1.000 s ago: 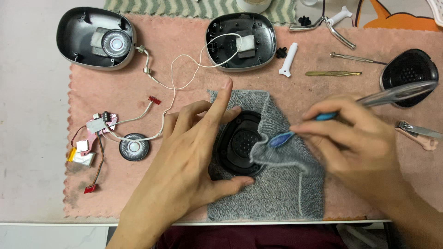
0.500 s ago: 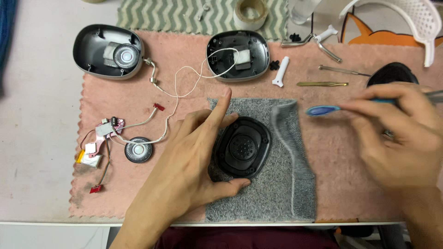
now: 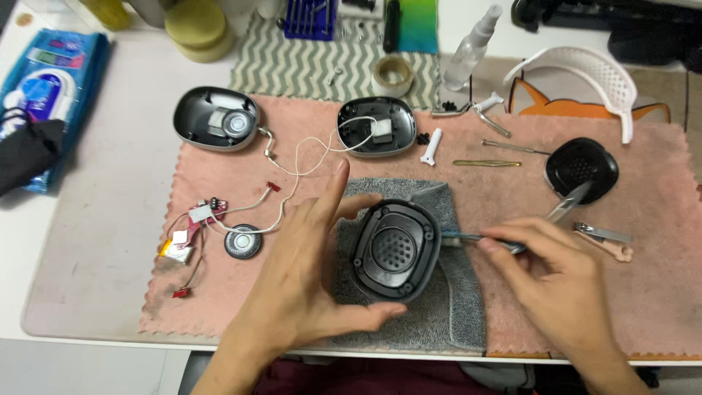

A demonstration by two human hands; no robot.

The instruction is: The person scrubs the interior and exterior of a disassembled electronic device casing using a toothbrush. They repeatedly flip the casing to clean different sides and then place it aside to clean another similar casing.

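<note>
Far left: a blue wipes packet (image 3: 45,69) lies on the bench (image 3: 95,241), with a black cloth (image 3: 25,155) over its lower edge.
Pink mat: a pink towel (image 3: 658,292) covers the middle of the bench and carries most of the parts.
Circuit parts: a small pink circuit board (image 3: 202,212) with a yellow-edged battery (image 3: 175,251) and red connectors lies at the mat's left side; white wires run from it to a loose round speaker (image 3: 242,242).
Upper shells: an open grey ear-cup shell (image 3: 216,118) with a speaker inside sits upper left; a second open shell (image 3: 376,126) sits to its right, joined by thin white wire.
Left hand: the left hand (image 3: 307,278) is spread, thumb under the lower edge of the black ear-cup plate (image 3: 395,250), fingers along its left rim, forefinger pointing up and free.
Ear-cup plate: it is tilted up on edge over a grey cloth (image 3: 457,307) in the middle of the mat, its perforated centre facing the camera.
Right hand: the right hand (image 3: 559,289) pinches a toothbrush (image 3: 512,235) by its clear handle between thumb and fingers; the brush head touches the plate's right rim.
Right side: a black ear pad (image 3: 581,170) lies upper right, a nail clipper (image 3: 603,235) just right of the hand, brass tweezers (image 3: 486,163) and a thin screwdriver (image 3: 512,147) above.
Back row: a tape roll (image 3: 392,74), a spray bottle (image 3: 472,47) and a white mesh headband (image 3: 585,73).
</note>
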